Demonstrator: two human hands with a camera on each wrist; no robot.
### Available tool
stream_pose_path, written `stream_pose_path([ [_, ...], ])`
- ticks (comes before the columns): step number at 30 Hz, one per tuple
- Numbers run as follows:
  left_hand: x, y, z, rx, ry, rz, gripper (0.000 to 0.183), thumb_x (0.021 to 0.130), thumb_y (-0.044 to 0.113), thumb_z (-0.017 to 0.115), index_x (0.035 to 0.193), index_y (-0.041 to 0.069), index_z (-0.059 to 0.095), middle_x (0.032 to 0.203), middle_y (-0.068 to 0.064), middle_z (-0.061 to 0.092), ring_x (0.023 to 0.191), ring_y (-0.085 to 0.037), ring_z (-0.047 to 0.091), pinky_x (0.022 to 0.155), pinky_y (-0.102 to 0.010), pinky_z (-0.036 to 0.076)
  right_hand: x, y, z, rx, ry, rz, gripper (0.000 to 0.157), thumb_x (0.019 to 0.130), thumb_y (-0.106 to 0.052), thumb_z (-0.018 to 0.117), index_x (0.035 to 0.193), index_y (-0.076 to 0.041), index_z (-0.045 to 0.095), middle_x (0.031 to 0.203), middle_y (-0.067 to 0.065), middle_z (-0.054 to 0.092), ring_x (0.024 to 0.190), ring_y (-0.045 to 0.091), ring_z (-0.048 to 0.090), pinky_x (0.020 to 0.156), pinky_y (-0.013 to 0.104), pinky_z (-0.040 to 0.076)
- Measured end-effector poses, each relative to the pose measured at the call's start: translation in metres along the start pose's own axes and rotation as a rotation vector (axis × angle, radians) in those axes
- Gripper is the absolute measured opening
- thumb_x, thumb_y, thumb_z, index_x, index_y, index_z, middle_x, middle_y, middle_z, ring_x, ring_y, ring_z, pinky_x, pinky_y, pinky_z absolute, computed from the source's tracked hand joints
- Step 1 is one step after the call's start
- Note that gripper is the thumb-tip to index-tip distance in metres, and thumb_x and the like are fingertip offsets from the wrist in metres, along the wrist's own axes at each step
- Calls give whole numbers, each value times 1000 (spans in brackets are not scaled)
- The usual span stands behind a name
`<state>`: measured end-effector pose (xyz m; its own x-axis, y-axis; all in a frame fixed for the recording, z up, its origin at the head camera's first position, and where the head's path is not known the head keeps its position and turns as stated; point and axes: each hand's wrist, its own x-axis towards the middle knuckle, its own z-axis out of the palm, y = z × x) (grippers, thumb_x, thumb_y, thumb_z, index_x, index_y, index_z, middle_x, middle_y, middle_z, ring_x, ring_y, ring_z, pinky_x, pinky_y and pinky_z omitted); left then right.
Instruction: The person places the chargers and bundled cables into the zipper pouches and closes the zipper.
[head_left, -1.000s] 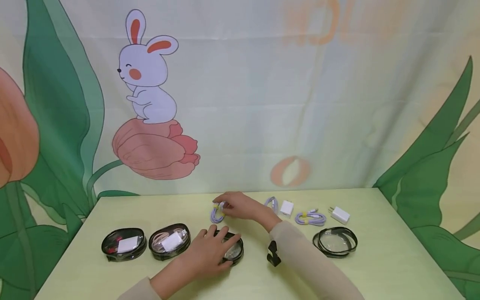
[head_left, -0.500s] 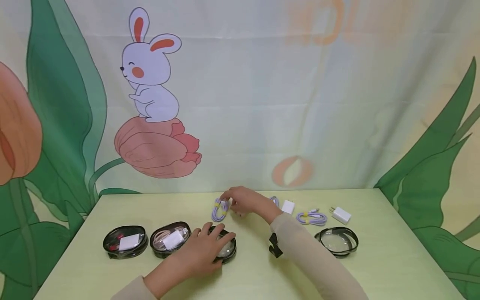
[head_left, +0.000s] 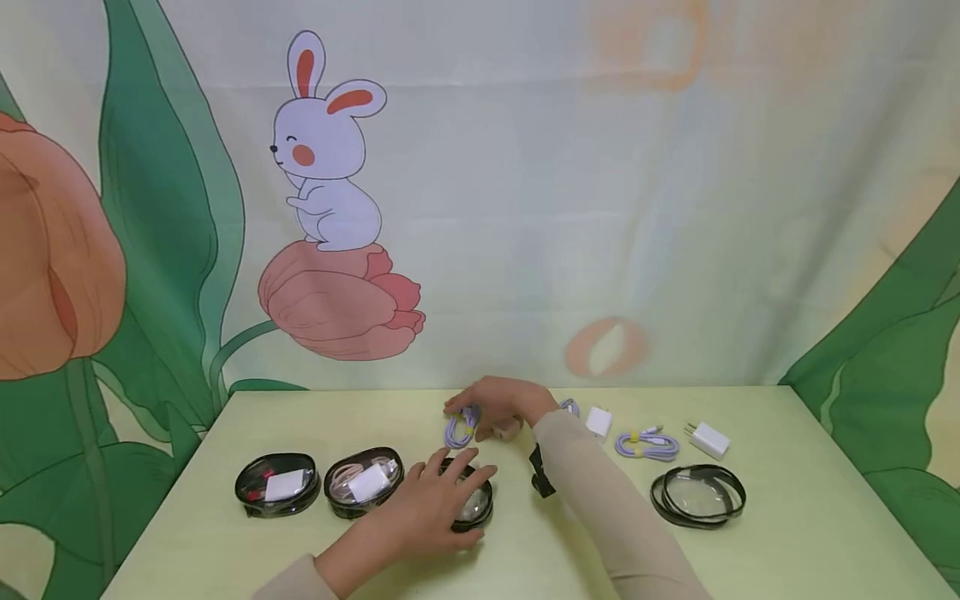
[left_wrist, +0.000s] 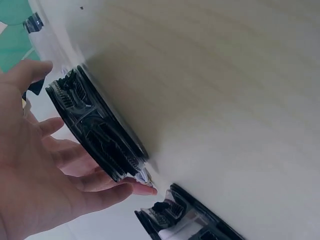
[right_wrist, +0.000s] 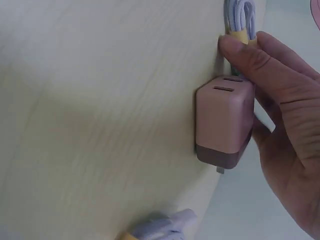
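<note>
My left hand [head_left: 435,508] rests over a clear oval zip case with black trim [head_left: 482,500], its fingers spread across the top. The left wrist view shows the case [left_wrist: 95,125] side-on beside the loosely bent fingers. At the back of the table, my right hand [head_left: 504,402] pinches a coiled lilac cable [head_left: 459,431] by its yellow tie between thumb and fingers. Under that palm stands a pink charger plug [right_wrist: 222,117] with two slots facing the cable. The right wrist view shows the thumb right at the yellow tie [right_wrist: 238,36].
Two filled cases, one with red items [head_left: 277,485] and one with a pink cable [head_left: 363,483], stand left. To the right are white chargers [head_left: 598,421] [head_left: 708,440], lilac cables [head_left: 647,444] and another clear case [head_left: 699,496]. A printed curtain [head_left: 510,250] hangs behind.
The whole head view has shifted, so things appear further right. My right hand's fingers moved off to the cable's right side, then came back over its top. The left hand stays on its case.
</note>
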<state>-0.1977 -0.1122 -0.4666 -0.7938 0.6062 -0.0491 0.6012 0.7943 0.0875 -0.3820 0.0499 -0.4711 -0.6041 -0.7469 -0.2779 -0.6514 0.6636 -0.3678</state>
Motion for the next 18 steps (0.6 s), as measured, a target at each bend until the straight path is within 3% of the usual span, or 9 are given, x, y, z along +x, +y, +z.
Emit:
stream_pose_path([
  [4,1,3,2,2,-18,3,83,89,65,63,158,29,33,161,-8,31,143,-46,34,99,-64,45,1,5,2,20,49,-3,58,86,-15,83,138,-30,65,145,-15,56,134,11,51,103,26,45],
  [11,0,2,3,22,23,-7,80,91,65,61,157,29,35,161,-8,33,144,-46,34,99,-65,44,8,7,3,-48,108,-57,47,84,-23,85,129,-28,72,132,-8,64,122,11,58,100,27,48],
  [18,4,12,7,-16,66,-116,80,92,71,54,157,27,37,160,-10,35,139,-50,37,97,-67,43,9,10,5,-51,150,-29,48,82,-34,87,127,-25,73,124,-6,64,117,12,58,101,29,47],
])
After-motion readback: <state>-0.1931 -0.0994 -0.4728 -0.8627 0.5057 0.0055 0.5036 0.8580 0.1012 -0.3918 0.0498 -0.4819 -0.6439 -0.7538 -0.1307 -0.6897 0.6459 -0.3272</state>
